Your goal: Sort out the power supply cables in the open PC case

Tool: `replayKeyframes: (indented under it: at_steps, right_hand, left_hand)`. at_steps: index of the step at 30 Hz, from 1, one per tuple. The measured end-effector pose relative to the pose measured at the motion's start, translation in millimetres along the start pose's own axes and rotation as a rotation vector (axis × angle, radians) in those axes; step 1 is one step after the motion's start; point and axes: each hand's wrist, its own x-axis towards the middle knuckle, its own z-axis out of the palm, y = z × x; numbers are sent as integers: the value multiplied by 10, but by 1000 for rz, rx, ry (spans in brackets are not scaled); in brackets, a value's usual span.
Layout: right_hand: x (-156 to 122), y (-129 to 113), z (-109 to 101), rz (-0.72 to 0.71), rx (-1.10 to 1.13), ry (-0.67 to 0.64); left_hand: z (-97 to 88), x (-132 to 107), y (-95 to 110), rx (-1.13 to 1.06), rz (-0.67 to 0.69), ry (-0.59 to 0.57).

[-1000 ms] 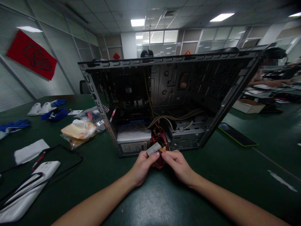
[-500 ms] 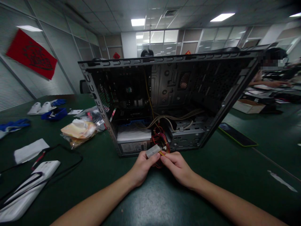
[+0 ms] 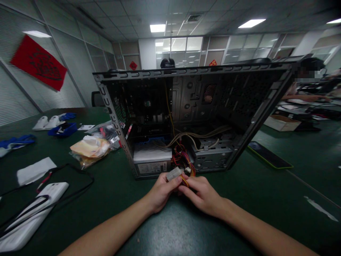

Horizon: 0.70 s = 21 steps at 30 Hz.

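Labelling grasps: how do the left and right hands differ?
The left hand holds the pale connector; the right hand grips the yellow wires. The left hand is nearer the power supply, the right hand nearer the drive bay. Both are bare and in front of the open computer case.

dim | ceiling lights (image 3: 157, 28) — bright | tabletop (image 3: 167, 236) — soft glare | edges stretched
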Motion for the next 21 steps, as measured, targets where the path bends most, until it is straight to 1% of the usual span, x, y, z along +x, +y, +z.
replayKeyframes:
  at_steps: [3, 8, 10, 13, 16, 21]
  right_hand:
    - [14, -12, -8, -1, 18, -20]
    - [14, -15, 18, -17, -30, 27]
    - [14, -27, 21, 16, 2, 30]
    - [33, -63, 8, 104, 109, 9]
    - [60, -90, -9, 142, 170, -12]
    - [50, -47, -13, 102, 104, -30]
  left_hand:
    - [-14, 3, -11, -4, -4, 1]
    - [-9, -1, 13, -9, -5, -5]
    - [-8, -7, 25, -16, -14, -18]
    - [-25, -11, 14, -1, -15, -47]
    - [-47, -6, -31, 58, 22, -80]
    - [-31, -12, -71, 265, 86, -79]
